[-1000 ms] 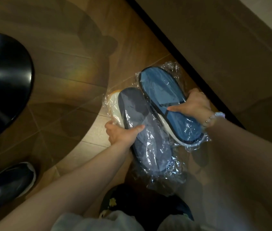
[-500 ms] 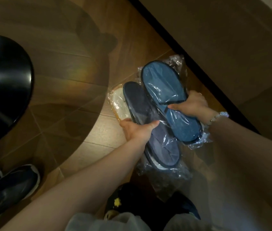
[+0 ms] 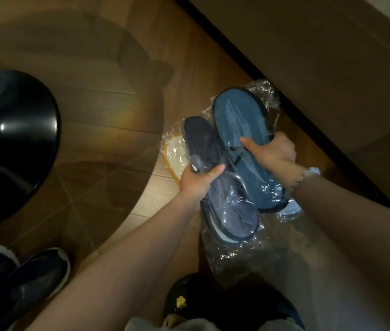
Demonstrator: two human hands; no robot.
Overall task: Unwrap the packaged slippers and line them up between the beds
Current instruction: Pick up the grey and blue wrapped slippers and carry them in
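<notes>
My right hand (image 3: 272, 152) grips a blue slipper pack (image 3: 241, 120) in crinkled clear plastic, held flat above the wooden floor. My left hand (image 3: 197, 182) grips a darker grey-blue slipper pack (image 3: 232, 209), also in clear plastic, which sits just left of the blue one and partly under it. Beneath the dark pack, at its left edge, a white slipper pack with a yellow rim (image 3: 173, 155) shows through plastic; whether my left hand holds it too I cannot tell. Loose plastic (image 3: 232, 256) hangs below the packs.
A bed base (image 3: 320, 68) with a dark bottom edge runs diagonally across the upper right. A glossy black round object (image 3: 10, 139) stands at the left. Dark shoes (image 3: 34, 283) rest on the wooden floor (image 3: 98, 96) at bottom left; a dark slipper with a yellow mark (image 3: 182, 302) is at bottom centre.
The dark pack has slid further under the blue one, and more of the white pack shows at its left. Both hands keep their grips.
</notes>
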